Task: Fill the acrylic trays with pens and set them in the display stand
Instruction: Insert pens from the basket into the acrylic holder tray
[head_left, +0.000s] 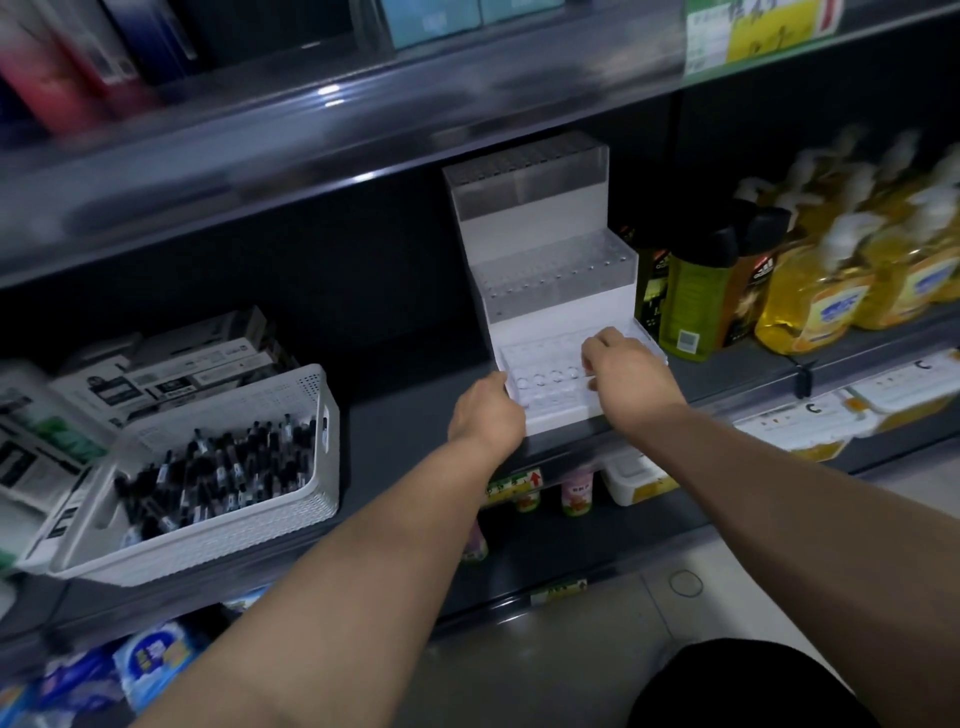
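Note:
A white stepped display stand stands on the dark middle shelf. Clear acrylic trays with rows of holes sit on its top step and middle step; both hold no pens. A third clear tray lies on the lowest step. My left hand grips that tray's left end. My right hand holds its right part, fingers curled over the top. A white basket full of black pens sits on the shelf to the left.
Printed boxes are stacked behind the basket. Green and yellow bottles crowd the shelf right of the stand. A shelf above overhangs the stand. Small jars and packets sit on the lower shelves.

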